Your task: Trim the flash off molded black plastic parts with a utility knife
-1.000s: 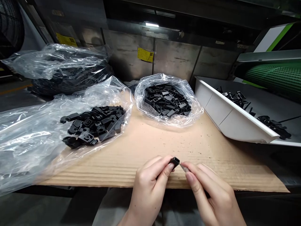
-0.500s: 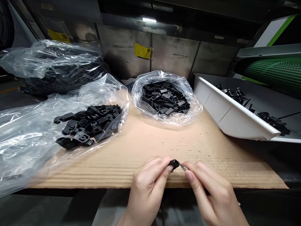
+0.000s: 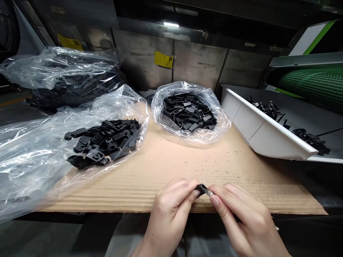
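Near the front edge of the cardboard, my left hand (image 3: 174, 210) pinches a small black plastic part (image 3: 201, 189) between thumb and forefinger. My right hand (image 3: 241, 214) grips a small pointed metal blade (image 3: 208, 193) by its rear end, its tip at the open end of the part. Most of the blade's rear is hidden by my fingertips. Beyond my hands, a clear plastic bag (image 3: 223, 131) stands with its mouth open, full of similar black parts (image 3: 191, 112). To the left, a heap of black parts (image 3: 107, 142) lies in the mouth of another clear bag (image 3: 34, 142).
A cardboard sheet (image 3: 171, 160) covers the worktop, with tiny black shavings scattered on it. At right is a white tray (image 3: 257, 132) with black parts, under a green mesh conveyor (image 3: 313, 84). Another filled bag (image 3: 75, 75) stands back left, before a metal wall (image 3: 200, 67).
The blade and the black part have tilted against each other, and more of the blade shows across the part's end. My hands have shifted very slightly right.
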`<state>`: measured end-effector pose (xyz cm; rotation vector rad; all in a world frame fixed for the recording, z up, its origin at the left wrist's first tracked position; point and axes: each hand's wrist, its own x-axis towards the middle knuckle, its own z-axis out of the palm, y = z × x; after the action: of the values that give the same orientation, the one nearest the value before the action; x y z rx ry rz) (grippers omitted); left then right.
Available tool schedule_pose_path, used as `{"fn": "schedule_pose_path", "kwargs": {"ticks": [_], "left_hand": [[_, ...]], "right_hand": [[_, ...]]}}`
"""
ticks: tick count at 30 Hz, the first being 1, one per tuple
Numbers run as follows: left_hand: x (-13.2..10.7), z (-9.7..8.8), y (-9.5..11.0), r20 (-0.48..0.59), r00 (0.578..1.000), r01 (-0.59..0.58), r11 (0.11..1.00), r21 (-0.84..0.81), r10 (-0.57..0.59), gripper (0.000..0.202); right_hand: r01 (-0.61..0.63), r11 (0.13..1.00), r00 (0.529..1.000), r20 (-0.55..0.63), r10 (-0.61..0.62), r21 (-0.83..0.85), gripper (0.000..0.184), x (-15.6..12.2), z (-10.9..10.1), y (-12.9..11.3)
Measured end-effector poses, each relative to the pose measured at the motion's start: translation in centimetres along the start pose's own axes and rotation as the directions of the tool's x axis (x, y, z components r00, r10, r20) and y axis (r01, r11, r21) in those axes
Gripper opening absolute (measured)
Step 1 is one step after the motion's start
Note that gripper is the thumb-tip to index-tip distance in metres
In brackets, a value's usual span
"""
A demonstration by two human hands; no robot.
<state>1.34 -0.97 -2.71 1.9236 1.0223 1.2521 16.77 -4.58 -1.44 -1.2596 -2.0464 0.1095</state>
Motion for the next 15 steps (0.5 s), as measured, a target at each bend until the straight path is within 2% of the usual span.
{"fn": "schedule_pose_path", "kwargs": {"ticks": [4, 8, 11, 15], "left_hand": [[-0.1, 0.0, 0.0, 0.000, 1.000, -0.001, 0.999, -0.033, 0.001, 0.017], [-0.2, 0.0, 0.1, -0.006, 1.000, 0.006, 0.996, -0.085, -0.006, 0.018], [-0.2, -0.1, 0.1, 0.001, 1.000, 0.004, 0.997, -0.072, -0.004, 0.018], [0.0, -0.2, 0.2, 0.004, 1.000, 0.010, 0.998, -0.064, -0.010, 0.019]], "right_hand": [[-0.049, 0.999, 0.998, 0.026, 0.049, 0.000, 0.014, 0.2, 0.0, 0.5], [-0.154, 0.988, 0.987, 0.046, 0.154, 0.007, 0.018, 0.2, 0.1, 1.1], [-0.208, 0.968, 0.978, 0.045, 0.204, 0.137, 0.019, -0.1, -0.1, 1.1], [-0.329, 0.897, 0.943, 0.049, 0.330, 0.294, 0.014, 0.2, -0.4, 0.7]]}}
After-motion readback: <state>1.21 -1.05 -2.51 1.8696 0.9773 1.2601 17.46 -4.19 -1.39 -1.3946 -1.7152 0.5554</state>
